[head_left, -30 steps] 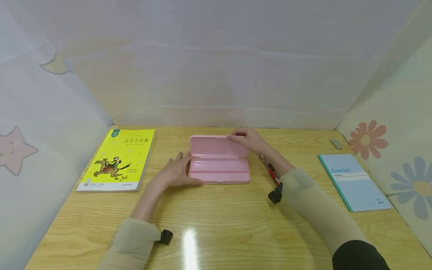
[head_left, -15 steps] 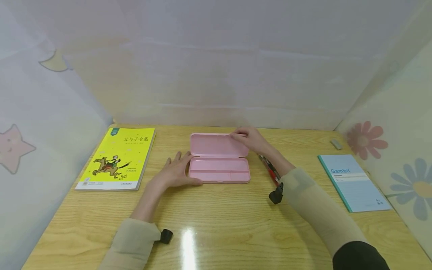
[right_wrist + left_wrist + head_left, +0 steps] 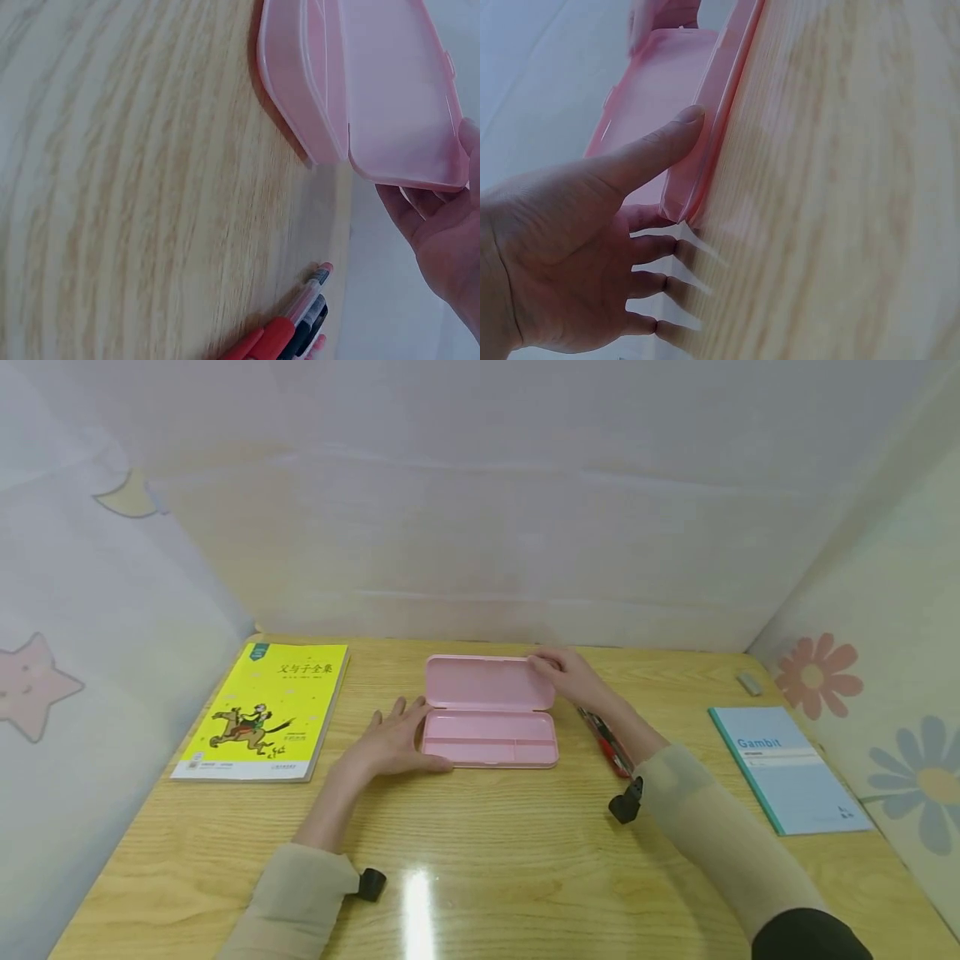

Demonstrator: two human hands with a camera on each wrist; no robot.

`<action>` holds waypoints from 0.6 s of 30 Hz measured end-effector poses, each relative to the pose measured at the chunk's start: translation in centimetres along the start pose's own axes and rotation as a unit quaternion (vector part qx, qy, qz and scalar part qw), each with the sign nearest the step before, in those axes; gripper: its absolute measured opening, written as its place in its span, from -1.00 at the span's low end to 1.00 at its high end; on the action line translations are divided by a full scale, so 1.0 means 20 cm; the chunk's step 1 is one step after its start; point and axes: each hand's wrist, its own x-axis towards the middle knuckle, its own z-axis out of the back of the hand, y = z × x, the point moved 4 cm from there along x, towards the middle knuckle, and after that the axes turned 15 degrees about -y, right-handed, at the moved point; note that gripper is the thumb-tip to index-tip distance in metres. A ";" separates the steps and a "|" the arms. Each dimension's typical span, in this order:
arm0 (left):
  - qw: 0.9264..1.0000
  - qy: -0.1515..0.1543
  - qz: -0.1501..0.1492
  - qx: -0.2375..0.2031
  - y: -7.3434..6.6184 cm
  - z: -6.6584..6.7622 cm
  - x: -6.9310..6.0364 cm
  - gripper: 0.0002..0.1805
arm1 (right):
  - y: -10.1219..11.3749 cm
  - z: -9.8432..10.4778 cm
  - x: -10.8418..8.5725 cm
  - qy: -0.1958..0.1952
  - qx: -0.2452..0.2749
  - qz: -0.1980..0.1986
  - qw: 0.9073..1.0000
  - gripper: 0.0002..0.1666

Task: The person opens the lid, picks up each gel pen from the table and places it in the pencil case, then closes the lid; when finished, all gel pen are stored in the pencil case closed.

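Observation:
A pink pencil case (image 3: 468, 752) lies unfolded on the table, its compartments holding nothing and its lid (image 3: 487, 683) tilted up at the back. Around the case's left end is the left hand (image 3: 386, 747), thumb along the front wall and index finger at the rear corner. The left wrist view shows this thumb on the case (image 3: 720, 82), the other fingers spread. At the lid's right corner the right hand (image 3: 573, 678) pinches the edge; in the right wrist view its thumb lies on the inner side of the lid (image 3: 397, 90), with fingers behind.
Several pens (image 3: 615, 756) lie right of the case, partly under the right forearm. A yellow book (image 3: 262, 710) is at the left, a light blue notebook (image 3: 787, 768) at the right, and a small grey eraser-like block (image 3: 748, 683) behind it. Fabric walls stand behind and beside the table.
The right hand has slid a little to the right along the lid's edge, toward its corner. The lid stands slightly higher than a second ago. The left hand stays in place at the case.

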 end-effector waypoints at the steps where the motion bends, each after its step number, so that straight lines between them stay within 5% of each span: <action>1: 1.000 0.000 0.000 0.000 0.00 0.00 0.00 0.17 | 0.00 0.00 -0.01 -0.001 -0.001 0.000 1.000 -0.53; 18: 1.000 0.003 0.005 -0.005 0.02 -0.01 -0.01 0.20 | -0.09 0.06 0.01 0.010 0.051 -0.058 0.997 -0.52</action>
